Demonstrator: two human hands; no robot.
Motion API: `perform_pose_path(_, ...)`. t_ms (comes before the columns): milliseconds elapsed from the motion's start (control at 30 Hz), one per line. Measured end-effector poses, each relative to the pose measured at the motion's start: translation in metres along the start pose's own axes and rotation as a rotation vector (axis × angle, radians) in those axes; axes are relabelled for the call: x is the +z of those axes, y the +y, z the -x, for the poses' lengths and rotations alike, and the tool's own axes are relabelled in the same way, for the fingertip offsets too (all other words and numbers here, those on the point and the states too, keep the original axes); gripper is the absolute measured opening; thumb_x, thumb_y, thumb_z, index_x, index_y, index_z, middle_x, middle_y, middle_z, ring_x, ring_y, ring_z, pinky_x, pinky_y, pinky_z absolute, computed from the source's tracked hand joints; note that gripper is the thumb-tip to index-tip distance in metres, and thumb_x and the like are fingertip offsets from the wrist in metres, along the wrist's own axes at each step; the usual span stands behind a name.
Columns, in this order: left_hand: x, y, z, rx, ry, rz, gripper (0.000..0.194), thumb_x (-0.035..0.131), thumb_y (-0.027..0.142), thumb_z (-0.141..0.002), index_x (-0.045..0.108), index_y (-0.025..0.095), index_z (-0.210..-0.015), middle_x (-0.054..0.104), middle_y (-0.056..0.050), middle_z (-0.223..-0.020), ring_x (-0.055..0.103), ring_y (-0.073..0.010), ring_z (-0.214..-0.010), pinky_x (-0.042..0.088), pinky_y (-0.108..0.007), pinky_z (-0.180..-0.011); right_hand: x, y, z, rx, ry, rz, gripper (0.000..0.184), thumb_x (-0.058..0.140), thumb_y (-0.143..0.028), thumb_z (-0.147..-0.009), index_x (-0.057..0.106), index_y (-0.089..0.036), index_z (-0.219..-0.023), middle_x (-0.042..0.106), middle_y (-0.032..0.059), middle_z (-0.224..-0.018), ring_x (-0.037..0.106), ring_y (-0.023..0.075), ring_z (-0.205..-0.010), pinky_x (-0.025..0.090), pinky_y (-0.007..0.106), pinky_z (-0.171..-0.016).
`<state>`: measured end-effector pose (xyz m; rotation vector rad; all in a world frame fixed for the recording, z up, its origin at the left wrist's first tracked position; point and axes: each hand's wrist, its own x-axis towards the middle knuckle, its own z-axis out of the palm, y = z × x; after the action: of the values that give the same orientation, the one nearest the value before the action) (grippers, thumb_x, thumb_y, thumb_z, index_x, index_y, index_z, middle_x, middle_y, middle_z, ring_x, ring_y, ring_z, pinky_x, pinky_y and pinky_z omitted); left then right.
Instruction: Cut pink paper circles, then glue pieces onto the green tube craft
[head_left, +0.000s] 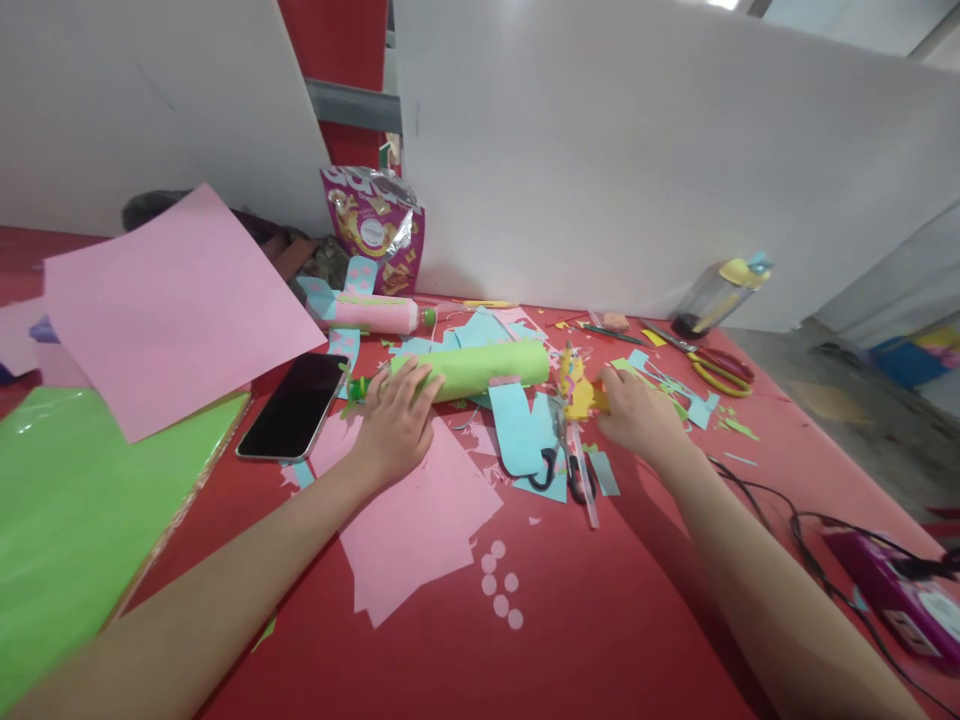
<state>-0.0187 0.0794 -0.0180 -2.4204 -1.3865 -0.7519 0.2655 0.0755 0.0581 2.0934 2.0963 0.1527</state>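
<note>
My left hand (397, 420) lies over the capped end of a bottle wrapped in light green paper (491, 370), its fingers curled on it. A light blue paper fin (516, 428) is attached near the bottle's other end. My right hand (637, 415) is closed around the handle of a yellow glue gun (577, 390), whose tip points away from me. A clear glue stick (587, 490) extends from it toward me. Black-handled scissors (577, 478) lie beneath, partly covered. Under my left hand are pink paper sheets (420, 540).
A pink-wrapped bottle (375, 314) with blue fins lies behind, near a snack bag (379, 230). At left are a phone (296, 405) and large pink sheet (180, 310). Red-and-yellow-handled tools (720, 370), a clear bottle (716, 300) and a purple power strip (892, 590) with cables occupy the right.
</note>
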Motion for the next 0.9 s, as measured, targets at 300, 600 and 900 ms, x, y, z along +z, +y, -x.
perform_pose_path(300, 0.001, -0.001, 0.000, 0.005, 0.002, -0.012, 0.042, 0.044, 0.015, -0.077, 0.045, 0.015, -0.119, 0.048, -0.015, -0.124, 0.036, -0.0286, -0.125, 0.020, -0.046, -0.103, 0.009, -0.012, 0.003, -0.548, 0.328, -0.440, 0.027, 0.050, -0.025, -0.066, 0.047, -0.016, -0.092, 0.059, 0.0116, -0.086, 0.055, 0.0235, -0.076, 0.041, 0.031, -0.064)
perform_pose_path(600, 0.002, -0.001, 0.001, 0.002, -0.002, 0.029, 0.045, 0.043, 0.015, -0.077, 0.042, 0.016, -0.123, 0.046, -0.016, -0.125, 0.033, -0.0292, -0.127, 0.020, -0.047, -0.102, 0.005, -0.035, 0.009, -0.480, 0.017, -0.544, 0.008, 0.044, -0.026, -0.070, 0.043, -0.020, -0.066, 0.047, -0.0006, -0.062, 0.042, 0.0125, -0.053, 0.031, 0.023, -0.052)
perform_pose_path(900, 0.002, -0.001, 0.001, -0.011, -0.015, 0.037, 0.042, 0.042, 0.015, -0.078, 0.045, 0.013, -0.120, 0.045, -0.017, -0.126, 0.032, -0.0290, -0.127, 0.019, -0.047, -0.103, 0.001, -0.038, 0.010, -0.352, -0.056, -0.491, 0.012, 0.044, -0.025, -0.070, 0.038, -0.021, -0.060, 0.043, -0.0017, -0.059, 0.041, 0.0125, -0.053, 0.029, 0.025, -0.052)
